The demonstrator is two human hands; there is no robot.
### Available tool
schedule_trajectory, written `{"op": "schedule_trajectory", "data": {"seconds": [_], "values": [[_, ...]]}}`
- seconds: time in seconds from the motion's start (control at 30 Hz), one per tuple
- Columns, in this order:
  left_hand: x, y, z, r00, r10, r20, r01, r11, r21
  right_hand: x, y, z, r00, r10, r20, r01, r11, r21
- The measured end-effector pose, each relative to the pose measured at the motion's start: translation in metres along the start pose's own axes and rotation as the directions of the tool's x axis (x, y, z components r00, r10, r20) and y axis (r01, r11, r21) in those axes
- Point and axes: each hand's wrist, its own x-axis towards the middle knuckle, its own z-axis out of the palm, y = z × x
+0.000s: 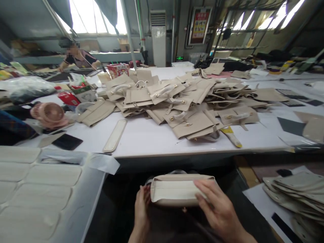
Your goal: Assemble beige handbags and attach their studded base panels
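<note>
A beige bag piece (174,190) with a whitish rectangular panel facing up is held above my lap, in front of the table edge. Around its left end wrap the fingers of my left hand (142,206), partly hidden behind it. My right hand (217,206) grips the right end, with fingers over the panel and the thumb at the near edge. A small gold fitting (184,210) shows below the piece. Across the white table (144,138) lies a large pile of beige bag parts (182,98) with handles. One pale rounded strip (115,135) lies apart from them.
At the left are a tray of pale panels (97,189), a pink fan (50,113) and a dark phone-like slab (67,141). Stacked beige pieces (298,192) stand at the right. A yellow-handled tool (231,136) lies by the pile. Another person (78,59) works far left.
</note>
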Motion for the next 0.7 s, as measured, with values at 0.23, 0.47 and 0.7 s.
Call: {"op": "schedule_trajectory", "data": {"seconds": [0.23, 0.47, 0.7], "values": [[0.020, 0.076, -0.026, 0.919, 0.272, 0.286, -0.350, 0.896, 0.272, 0.074, 0.149, -0.074, 0.849, 0.481, -0.222, -0.528, 0.738, -0.420], [0.007, 0.146, 0.053, 0.610, 0.077, 0.788, -0.635, 0.642, 0.429, 0.128, 0.244, -0.078, 0.634, 0.756, -0.166, -0.718, 0.494, -0.491], [-0.009, 0.142, 0.176, 0.193, -0.280, 0.940, -0.707, 0.625, 0.331, 0.075, 0.239, -0.107, 0.431, 0.884, -0.184, -0.887, 0.377, -0.268]]}}
